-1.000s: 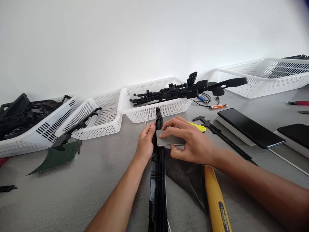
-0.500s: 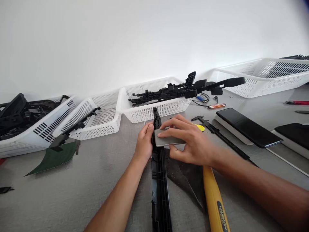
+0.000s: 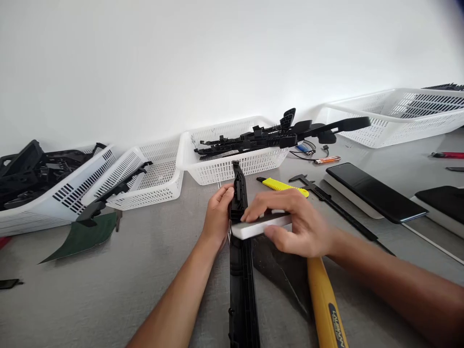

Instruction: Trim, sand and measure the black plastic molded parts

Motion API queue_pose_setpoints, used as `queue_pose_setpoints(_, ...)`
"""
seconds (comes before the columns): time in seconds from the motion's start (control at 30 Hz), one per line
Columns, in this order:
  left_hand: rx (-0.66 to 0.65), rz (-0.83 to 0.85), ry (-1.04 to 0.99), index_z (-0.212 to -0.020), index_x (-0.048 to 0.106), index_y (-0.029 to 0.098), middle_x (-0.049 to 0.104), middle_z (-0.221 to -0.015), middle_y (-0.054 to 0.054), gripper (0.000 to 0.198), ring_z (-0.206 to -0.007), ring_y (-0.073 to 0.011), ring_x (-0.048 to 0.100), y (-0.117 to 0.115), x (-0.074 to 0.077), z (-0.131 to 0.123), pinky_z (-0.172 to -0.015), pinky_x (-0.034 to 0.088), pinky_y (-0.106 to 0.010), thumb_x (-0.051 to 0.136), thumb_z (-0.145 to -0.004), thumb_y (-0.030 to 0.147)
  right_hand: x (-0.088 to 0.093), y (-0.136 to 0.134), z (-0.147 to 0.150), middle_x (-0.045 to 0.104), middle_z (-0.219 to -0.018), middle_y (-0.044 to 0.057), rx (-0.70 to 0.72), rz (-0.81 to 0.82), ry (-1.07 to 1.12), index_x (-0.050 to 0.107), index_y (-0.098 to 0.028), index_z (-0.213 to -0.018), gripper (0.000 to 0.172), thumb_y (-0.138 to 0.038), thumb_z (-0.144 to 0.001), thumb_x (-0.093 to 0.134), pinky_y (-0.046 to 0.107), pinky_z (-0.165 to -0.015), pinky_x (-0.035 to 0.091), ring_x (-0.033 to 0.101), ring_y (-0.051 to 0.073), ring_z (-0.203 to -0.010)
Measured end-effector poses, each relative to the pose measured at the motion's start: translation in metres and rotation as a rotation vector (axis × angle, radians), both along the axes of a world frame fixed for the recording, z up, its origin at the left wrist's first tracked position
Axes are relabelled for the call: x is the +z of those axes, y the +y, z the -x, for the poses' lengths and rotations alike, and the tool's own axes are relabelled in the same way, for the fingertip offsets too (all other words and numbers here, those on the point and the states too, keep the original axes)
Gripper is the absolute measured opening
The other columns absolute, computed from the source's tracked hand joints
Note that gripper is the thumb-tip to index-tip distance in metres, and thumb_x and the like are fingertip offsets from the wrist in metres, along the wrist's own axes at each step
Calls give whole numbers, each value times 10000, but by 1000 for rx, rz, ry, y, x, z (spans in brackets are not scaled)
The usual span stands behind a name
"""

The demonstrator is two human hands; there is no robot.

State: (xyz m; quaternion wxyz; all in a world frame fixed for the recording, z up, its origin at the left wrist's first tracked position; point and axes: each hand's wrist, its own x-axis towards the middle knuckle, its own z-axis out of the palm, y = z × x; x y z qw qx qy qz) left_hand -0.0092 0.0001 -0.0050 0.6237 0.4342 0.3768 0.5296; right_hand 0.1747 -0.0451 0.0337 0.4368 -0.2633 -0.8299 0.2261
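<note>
A long black plastic trim strip [image 3: 242,285], with ribs on the side facing me, runs from the lower edge of the view up towards the baskets. My left hand [image 3: 219,208] is closed around its far portion, thumb along the edge. In my right hand [image 3: 293,222] is a flat grey-and-white sanding block [image 3: 250,229], gripped between fingers and thumb. The block lies across the strip, tilted so its white edge faces me; whether it touches the strip I cannot tell. Beside the strip lie a dark sheet [image 3: 277,273] and a yellow tool handle [image 3: 324,304].
White baskets stand along the wall; the middle basket [image 3: 203,169] holds several black parts [image 3: 250,140]. A yellow utility knife [image 3: 279,185], a caliper [image 3: 333,208] and a phone [image 3: 377,191] lie to the right. A green sheet [image 3: 83,237] is at left.
My right hand has moved the sanding block towards me along the strip and tilted it, showing its white edge. The yellow knife is more exposed. My left hand keeps its hold.
</note>
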Motion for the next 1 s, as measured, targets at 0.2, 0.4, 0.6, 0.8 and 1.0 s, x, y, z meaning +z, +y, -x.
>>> queue_pose_setpoints(0.2,42,-20,-113,-1009,818,209,762,-844,12,342,-817,-168,687,-2,7,-2,-741,519,-259,865,-828,495,-4,1,5,693,-891,31,-128,9,54,697,-198,-875,72,-230,-896,637,305,-726,494,638,171,-789)
queue_pose_setpoints(0.4,-2,30,-86,-918,838,187,837,-977,-57,403,-1157,-297,731,-3,3,-4,-1040,527,-378,848,-817,578,-8,11,-1,706,-1080,67,-348,-6,115,730,-216,-1061,117,-276,-964,701,367,-916,533,677,226,-1012)
queue_pose_setpoints(0.6,71,-13,117,-968,850,206,840,-1144,-68,336,-1319,-312,665,-3,0,-1,-1117,485,-388,800,-876,526,-7,16,-3,755,-996,58,-318,281,239,736,-211,-1057,267,-469,-1008,687,335,-806,550,697,210,-910)
queue_pose_setpoints(0.8,147,102,179,-1042,844,207,824,-1226,-69,268,-1312,-314,669,-5,1,-1,-1136,472,-402,767,-929,437,-5,19,-5,674,-594,-14,-215,727,418,706,-194,-1023,438,-613,-917,772,220,-378,349,532,116,-414)
queue_pose_setpoints(1.0,-26,-8,191,-988,848,206,830,-1027,-44,352,-1117,-275,710,-8,2,-2,-1060,494,-363,651,-1002,498,-10,22,-4,617,-505,-30,-235,772,475,689,-182,-879,442,-587,-843,862,184,-343,303,526,100,-382)
